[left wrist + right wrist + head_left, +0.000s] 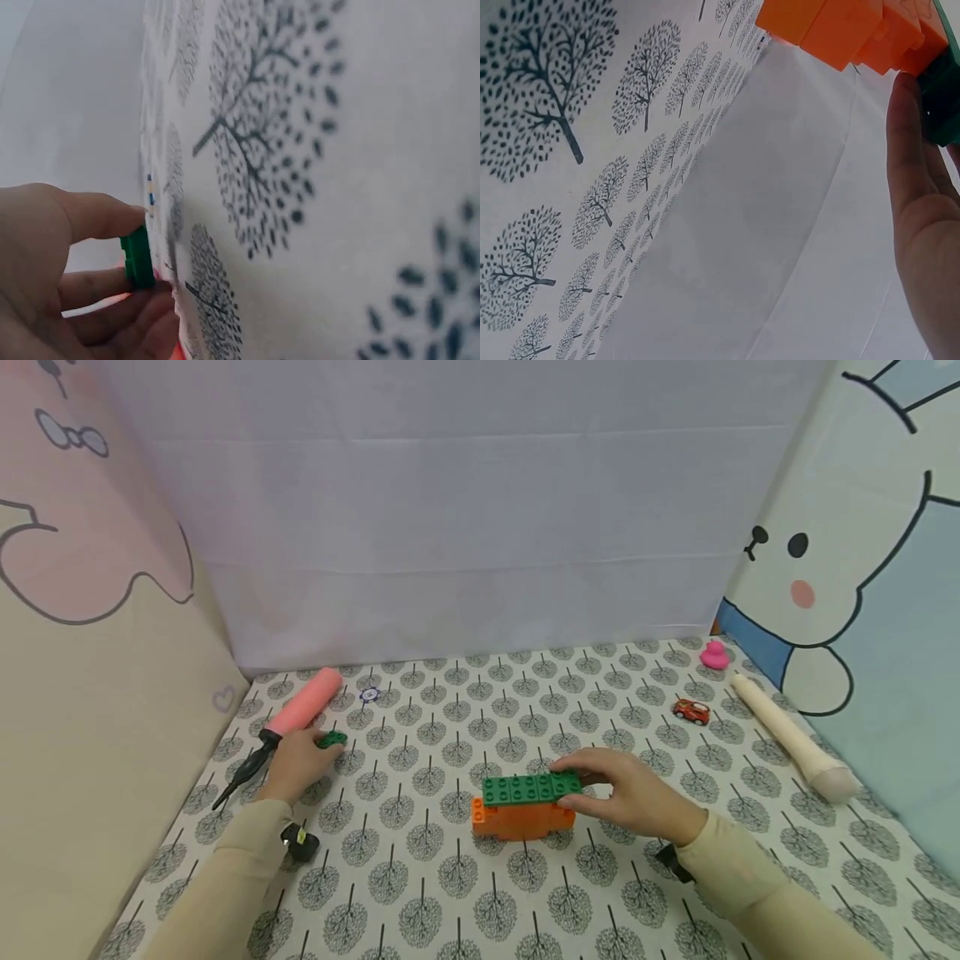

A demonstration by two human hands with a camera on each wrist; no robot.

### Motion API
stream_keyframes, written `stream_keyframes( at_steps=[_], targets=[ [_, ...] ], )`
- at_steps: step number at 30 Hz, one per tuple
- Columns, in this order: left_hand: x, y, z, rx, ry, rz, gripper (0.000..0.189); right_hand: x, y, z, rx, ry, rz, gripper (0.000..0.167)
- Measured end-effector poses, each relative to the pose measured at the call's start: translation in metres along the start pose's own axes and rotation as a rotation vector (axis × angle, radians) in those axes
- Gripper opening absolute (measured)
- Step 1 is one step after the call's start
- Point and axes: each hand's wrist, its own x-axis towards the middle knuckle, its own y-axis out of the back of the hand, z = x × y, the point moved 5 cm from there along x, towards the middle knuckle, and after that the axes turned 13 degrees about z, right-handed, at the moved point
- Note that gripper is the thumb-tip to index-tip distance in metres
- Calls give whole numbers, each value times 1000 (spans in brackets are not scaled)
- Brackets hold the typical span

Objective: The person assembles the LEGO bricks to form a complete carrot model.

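At the left of the table, my left hand (298, 764) pinches a small green toy brick (332, 739) between thumb and fingers. The left wrist view shows that brick (138, 257) on edge, close to the cloth. My right hand (626, 789) grips the right end of a row of green studded bricks (517, 788), thumb in front and fingers behind. Under this row are orange bricks (521, 821), whose studs show at the left end. In the right wrist view the orange bricks (840, 30) are joined below the green ones, with fingers against the end.
Beside my left hand lies a pink cylinder (306, 700) with a black tapered end (251, 768). A small round blue-and-white piece (369, 694) lies farther back. At the right are a red toy car (691, 712), a pink rubber duck (715, 655) and a long cream cylinder (787, 731).
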Motion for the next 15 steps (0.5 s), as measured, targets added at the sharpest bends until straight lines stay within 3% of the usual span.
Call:
stream_keyframes(
  at_steps=[4, 7, 11, 15],
  targets=[
    [-9, -1, 15, -123, 7, -18, 53, 0, 1, 0, -8, 0, 4, 41],
    [-20, -3, 34, -226, -23, -14, 53, 0, 1, -1, -14, -3, 4, 41],
    [-37, -2, 65, -373, -105, 12, 48, 0, 1, -1, -26, -14, 7, 41],
    [-57, -1, 95, -550, -181, -11, 42, 0, 1, -1, -29, -17, 11, 41]
  ],
)
